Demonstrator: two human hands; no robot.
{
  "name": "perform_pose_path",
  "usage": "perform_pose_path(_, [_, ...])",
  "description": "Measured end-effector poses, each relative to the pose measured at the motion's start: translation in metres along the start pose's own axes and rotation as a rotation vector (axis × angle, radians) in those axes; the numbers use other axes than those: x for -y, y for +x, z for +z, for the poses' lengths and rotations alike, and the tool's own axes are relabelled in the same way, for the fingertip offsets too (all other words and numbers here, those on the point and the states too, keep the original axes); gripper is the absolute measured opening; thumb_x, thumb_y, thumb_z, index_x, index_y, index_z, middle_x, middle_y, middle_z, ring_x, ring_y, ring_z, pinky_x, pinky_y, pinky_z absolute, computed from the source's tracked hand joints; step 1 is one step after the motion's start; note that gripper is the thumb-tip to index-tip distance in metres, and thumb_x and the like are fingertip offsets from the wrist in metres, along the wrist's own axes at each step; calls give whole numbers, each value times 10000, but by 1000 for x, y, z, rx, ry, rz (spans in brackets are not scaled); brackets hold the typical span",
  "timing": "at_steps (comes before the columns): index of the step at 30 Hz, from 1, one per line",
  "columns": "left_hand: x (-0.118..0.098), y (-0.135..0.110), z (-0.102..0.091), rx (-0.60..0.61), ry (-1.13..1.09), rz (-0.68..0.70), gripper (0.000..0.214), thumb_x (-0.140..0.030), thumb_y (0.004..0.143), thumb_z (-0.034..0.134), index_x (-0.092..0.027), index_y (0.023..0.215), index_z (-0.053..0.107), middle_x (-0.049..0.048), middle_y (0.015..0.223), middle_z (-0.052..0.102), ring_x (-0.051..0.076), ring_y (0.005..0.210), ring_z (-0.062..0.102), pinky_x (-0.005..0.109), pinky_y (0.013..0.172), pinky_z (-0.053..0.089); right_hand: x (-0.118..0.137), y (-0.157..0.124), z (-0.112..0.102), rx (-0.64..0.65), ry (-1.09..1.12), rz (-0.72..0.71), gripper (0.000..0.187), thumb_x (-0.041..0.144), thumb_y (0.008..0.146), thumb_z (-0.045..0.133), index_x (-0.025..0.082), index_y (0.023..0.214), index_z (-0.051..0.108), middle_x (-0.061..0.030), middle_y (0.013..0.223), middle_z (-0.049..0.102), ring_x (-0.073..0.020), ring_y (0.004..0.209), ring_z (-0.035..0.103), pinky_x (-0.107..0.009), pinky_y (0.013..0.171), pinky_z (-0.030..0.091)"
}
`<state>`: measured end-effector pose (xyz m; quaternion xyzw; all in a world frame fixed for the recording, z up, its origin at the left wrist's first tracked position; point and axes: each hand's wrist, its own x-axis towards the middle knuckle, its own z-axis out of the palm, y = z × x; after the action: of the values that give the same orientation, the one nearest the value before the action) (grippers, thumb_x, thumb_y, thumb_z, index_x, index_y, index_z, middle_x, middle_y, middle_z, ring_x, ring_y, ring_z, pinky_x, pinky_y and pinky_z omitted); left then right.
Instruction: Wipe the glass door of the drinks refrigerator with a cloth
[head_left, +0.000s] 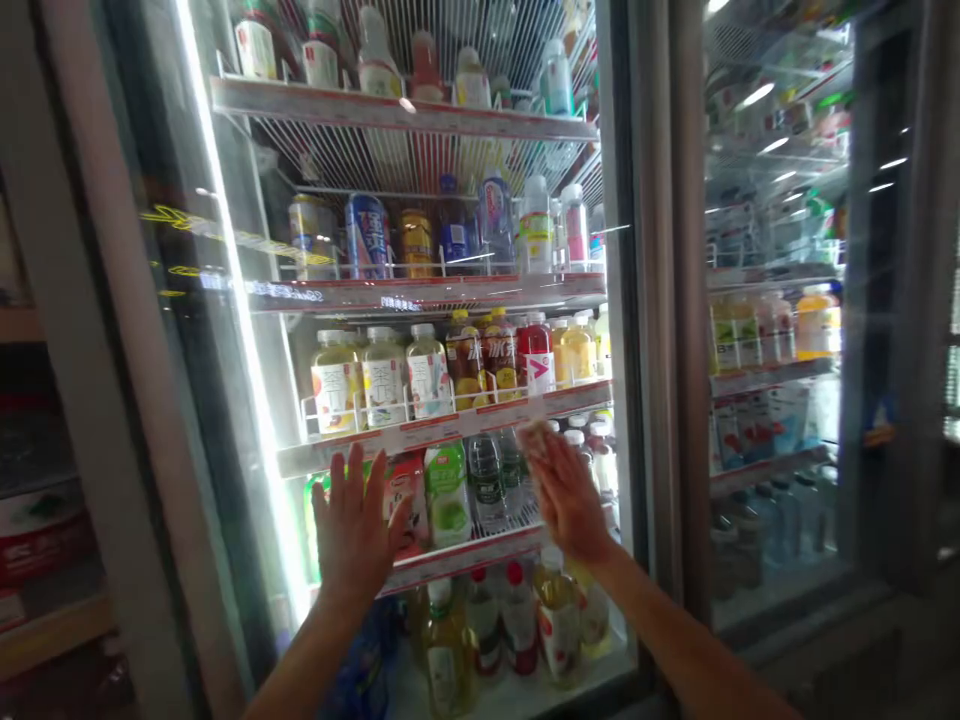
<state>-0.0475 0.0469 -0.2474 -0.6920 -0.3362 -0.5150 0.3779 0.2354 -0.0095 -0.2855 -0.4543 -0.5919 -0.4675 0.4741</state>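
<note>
Your left hand [352,530] is nearest: fingers spread wide, empty, raised flat before the front edge of the lower shelf [465,557], hiding part of a pink-labelled bottle [409,490]. Your right hand [566,490], blurred, is likewise flat, open and empty, near the right end of that shelf, in front of some small white-capped bottles [592,450]. Whether either palm touches glass cannot be told. Between your hands stand one green-labelled bottle [448,495] and one dark water bottle [487,480]. On the upper shelf [420,432] you have three pale bottles [382,380] at the left, then two brown bottles [480,360] and one red bottle [534,355]. Right of the door frame [649,300] stands a second cooler [772,300].
</note>
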Motion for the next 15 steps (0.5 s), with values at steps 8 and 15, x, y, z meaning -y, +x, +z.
perform_pose_path(8, [1, -4, 4, 9, 4, -13, 691, -346, 938, 425, -267, 1504, 36, 92, 1586, 75, 287, 1461, 50, 552, 1163, 102, -34, 36, 4, -176, -76, 248, 566, 216, 910, 375, 181, 1469, 290, -106, 1576, 170, -273, 1449, 176, -512, 1132, 303])
perform_pose_path(15, [5, -5, -2, 8, -8, 18, 700, -323, 930, 444, -281, 1504, 44, 82, 1587, 103, 272, 1462, 63, 532, 1167, 113, -28, 38, -3, -24, -31, 16, 539, 187, 891, 415, 250, 1426, 386, -64, 1533, 312, -248, 1423, 267, -490, 1118, 325])
